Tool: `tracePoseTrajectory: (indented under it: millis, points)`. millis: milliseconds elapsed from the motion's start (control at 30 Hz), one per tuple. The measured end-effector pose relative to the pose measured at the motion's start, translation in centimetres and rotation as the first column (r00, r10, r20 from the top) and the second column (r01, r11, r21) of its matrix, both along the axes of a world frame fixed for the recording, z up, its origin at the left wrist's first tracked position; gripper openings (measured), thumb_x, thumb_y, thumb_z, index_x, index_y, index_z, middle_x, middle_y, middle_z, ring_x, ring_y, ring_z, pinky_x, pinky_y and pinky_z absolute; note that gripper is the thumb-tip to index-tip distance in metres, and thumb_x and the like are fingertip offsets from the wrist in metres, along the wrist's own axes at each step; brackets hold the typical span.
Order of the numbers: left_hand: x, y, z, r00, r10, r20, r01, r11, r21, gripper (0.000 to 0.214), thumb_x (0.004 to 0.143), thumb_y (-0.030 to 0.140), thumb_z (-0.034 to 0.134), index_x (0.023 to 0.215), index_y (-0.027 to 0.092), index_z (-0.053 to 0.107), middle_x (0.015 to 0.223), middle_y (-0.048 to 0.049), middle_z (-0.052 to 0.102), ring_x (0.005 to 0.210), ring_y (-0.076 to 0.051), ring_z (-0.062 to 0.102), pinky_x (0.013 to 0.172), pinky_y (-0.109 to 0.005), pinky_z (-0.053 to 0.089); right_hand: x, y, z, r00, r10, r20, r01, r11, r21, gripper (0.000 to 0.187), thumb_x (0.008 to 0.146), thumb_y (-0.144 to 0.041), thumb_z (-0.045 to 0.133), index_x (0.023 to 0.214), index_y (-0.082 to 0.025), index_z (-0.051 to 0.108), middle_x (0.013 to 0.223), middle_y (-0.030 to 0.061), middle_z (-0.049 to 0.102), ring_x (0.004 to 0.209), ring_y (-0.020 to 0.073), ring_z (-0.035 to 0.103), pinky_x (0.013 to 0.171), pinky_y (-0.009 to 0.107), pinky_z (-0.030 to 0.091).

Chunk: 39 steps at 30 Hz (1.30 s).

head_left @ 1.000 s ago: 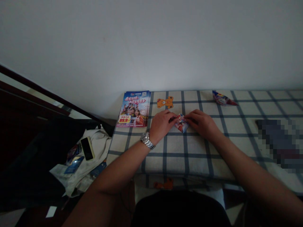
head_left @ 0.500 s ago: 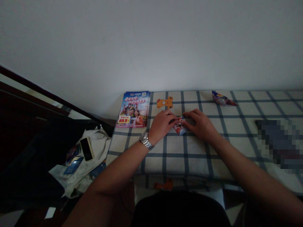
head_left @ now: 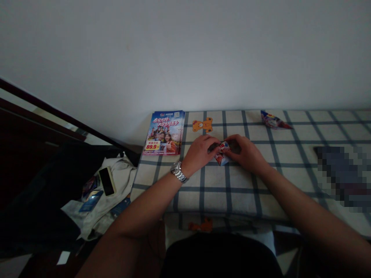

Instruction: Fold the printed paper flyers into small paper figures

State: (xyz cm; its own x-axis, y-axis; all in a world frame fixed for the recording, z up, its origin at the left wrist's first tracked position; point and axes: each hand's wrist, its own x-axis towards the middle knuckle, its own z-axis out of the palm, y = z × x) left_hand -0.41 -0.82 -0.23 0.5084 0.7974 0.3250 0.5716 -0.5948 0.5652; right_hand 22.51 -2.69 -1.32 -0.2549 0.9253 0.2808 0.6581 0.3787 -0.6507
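A small folded piece of printed paper (head_left: 222,153), red, white and blue, sits on the checked cloth (head_left: 226,181) between my hands. My left hand (head_left: 198,153), with a metal watch on the wrist, pinches its left side with curled fingers. My right hand (head_left: 245,153) grips its right side, fingers bent over the top. Part of the paper is hidden under my fingers.
A stack of colourful flyers (head_left: 164,132) lies at the cloth's far left corner, with an orange bear print (head_left: 202,125) beside it. Another folded paper shape (head_left: 271,120) lies at the far right by the wall. A phone (head_left: 106,181) rests on a bag on the left.
The paper lay flatter a second ago. Both hands have drawn closer together and my right fingers have curled over it, lifting and folding it up.
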Motion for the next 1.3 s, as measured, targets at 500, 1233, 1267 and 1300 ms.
tracePoseTrajectory:
  millis: [500, 1233, 1267, 1300]
  points:
    - [0.3, -0.5, 0.8, 0.925, -0.055, 0.377, 0.142, 0.968, -0.207, 0.008, 0.099, 0.026, 0.069, 0.105, 0.021, 0.072, 0.097, -0.0014, 0.076, 0.085, -0.013, 0.072, 0.08, -0.026, 0.059, -0.6, -1.1, 1.3, 0.909, -0.038, -0.416, -0.093, 0.952, -0.291, 0.032, 0.091, -0.052, 0.075, 0.1, -0.022, 0.073, 0.086, 0.0034, 0.075, 0.075, 0.0198, 0.07, 0.066, 0.032, 0.055]
    - [0.3, -0.6, 0.5, 0.878, -0.005, 0.479, 0.137, 0.961, -0.24, 0.015, 0.099, 0.03, 0.071, 0.112, 0.021, 0.075, 0.111, -0.0058, 0.079, 0.102, -0.017, 0.075, 0.089, -0.031, 0.061, -0.6, -1.3, 1.9, 0.9, -0.115, -0.421, 0.008, 0.969, -0.247, 0.034, 0.091, -0.058, 0.074, 0.092, -0.024, 0.077, 0.08, 0.0038, 0.077, 0.07, 0.0202, 0.069, 0.061, 0.031, 0.055]
    - [0.4, -0.5, 0.4, 0.874, -0.005, 0.486, 0.139, 0.961, -0.239, 0.015, 0.099, 0.03, 0.071, 0.111, 0.021, 0.075, 0.11, -0.0058, 0.079, 0.1, -0.017, 0.075, 0.088, -0.03, 0.061, -0.6, -1.3, 1.9, 0.9, -0.112, -0.42, 0.006, 0.969, -0.248, 0.034, 0.091, -0.058, 0.074, 0.092, -0.024, 0.077, 0.08, 0.0038, 0.077, 0.07, 0.0204, 0.069, 0.061, 0.031, 0.055]
    - [0.4, -0.5, 0.4, 0.872, -0.003, 0.489, 0.139, 0.96, -0.242, 0.015, 0.1, 0.03, 0.071, 0.111, 0.02, 0.075, 0.109, -0.0058, 0.079, 0.099, -0.016, 0.075, 0.087, -0.03, 0.061, -0.7, -1.3, 2.0, 0.903, -0.109, -0.416, 0.004, 0.969, -0.247, 0.034, 0.091, -0.058, 0.073, 0.092, -0.024, 0.077, 0.08, 0.0038, 0.077, 0.07, 0.0205, 0.069, 0.061, 0.031, 0.055]
